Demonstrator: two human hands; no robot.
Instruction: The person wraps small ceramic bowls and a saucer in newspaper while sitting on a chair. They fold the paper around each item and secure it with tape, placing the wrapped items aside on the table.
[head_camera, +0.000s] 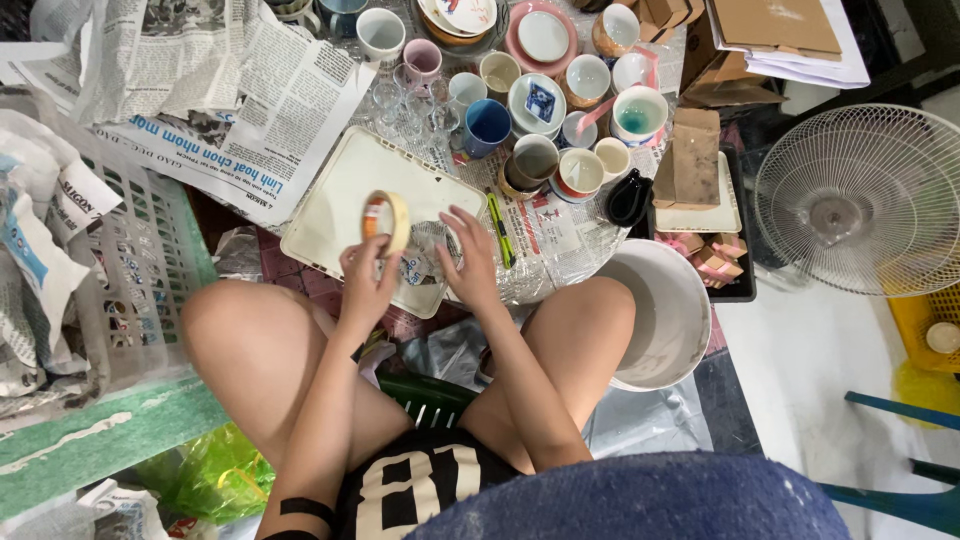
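My left hand (366, 272) holds up a roll of pale tape (388, 218) over a white tray (340, 185) on the floor. My right hand (470, 257) rests with spread fingers on a small item wrapped in clear plastic (428, 248) at the tray's near corner. A yellow-green utility knife (499, 228) lies just right of that hand. I sit with both knees bent to either side of the tray.
Several cups, mugs and bowls (540, 110) crowd the floor beyond the tray. Newspaper sheets (230, 90) lie at the upper left beside a plastic basket (130, 270). A large white bowl (665, 315) sits by my right knee; a fan (865, 195) lies at right.
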